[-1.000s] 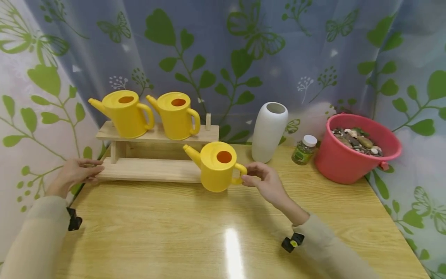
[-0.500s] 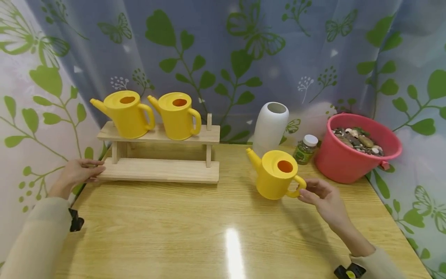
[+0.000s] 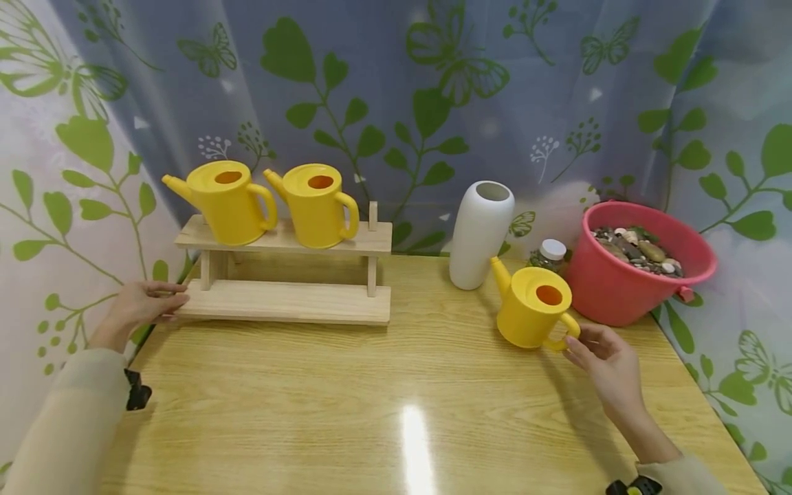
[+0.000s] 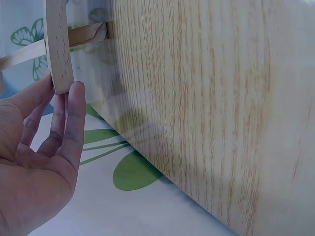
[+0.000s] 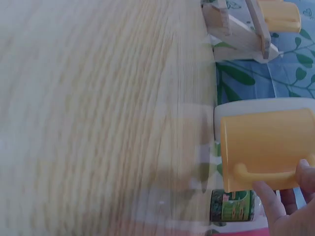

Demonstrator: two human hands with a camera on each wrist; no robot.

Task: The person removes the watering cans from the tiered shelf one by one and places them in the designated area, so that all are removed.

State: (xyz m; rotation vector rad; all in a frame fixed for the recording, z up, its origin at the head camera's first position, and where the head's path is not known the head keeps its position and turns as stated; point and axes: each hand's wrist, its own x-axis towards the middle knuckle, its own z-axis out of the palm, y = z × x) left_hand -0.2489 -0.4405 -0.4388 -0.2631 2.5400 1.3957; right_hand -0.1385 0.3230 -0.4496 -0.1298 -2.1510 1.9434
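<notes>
The right hand grips a yellow watering can by its handle; the can lies just leftward of that hand, spout pointing away, before the jar. The left hand (well apart) pinches the wooden stand.

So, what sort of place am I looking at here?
Probably an indoor gardening or display corner, though I can't be sure. A blue, leaf-printed curtain hangs behind three yellow, spouted watering cans and a round, pinkish-red bucket holding stones.
</notes>
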